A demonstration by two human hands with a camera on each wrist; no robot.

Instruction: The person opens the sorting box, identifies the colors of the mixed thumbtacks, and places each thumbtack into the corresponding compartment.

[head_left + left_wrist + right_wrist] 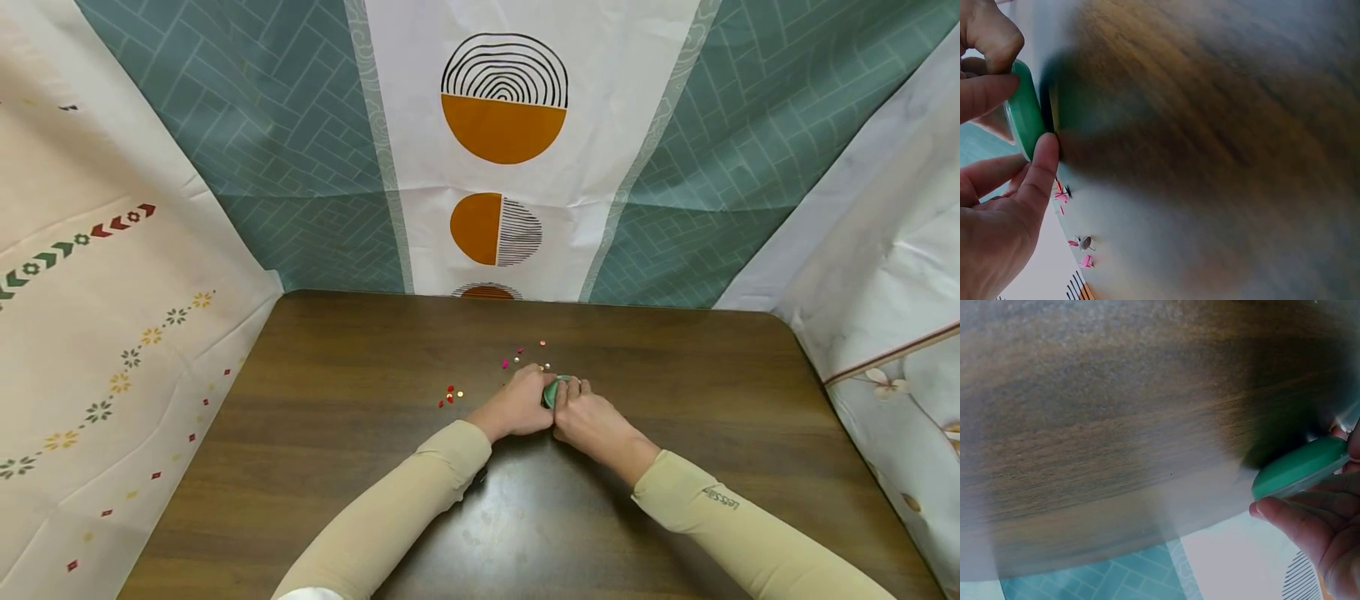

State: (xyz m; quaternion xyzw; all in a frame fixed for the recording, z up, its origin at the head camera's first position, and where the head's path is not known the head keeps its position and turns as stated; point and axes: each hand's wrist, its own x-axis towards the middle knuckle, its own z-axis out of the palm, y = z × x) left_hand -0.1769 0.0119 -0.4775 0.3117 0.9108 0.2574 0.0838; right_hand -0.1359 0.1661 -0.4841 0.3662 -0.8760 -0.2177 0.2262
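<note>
Both hands hold a small, round, flat green case [555, 392] with a clear side, standing on edge just above the brown table [337, 483]. My left hand [517, 404] grips its left side; the left wrist view shows fingertips at the lower rim of the green case [1025, 115]. My right hand [596, 425] pinches the opposite side. In the right wrist view, a right fingertip [1266, 508] lies along the clear edge, below the green face [1300, 465]. What is inside the case is hidden.
Small red and gold tack-like pieces [450, 397] lie left of the hands. Several pink and pale ones [506, 363] are scattered just beyond them. A patterned cloth [495, 175] hangs behind the table's far edge, with more cloth at both sides.
</note>
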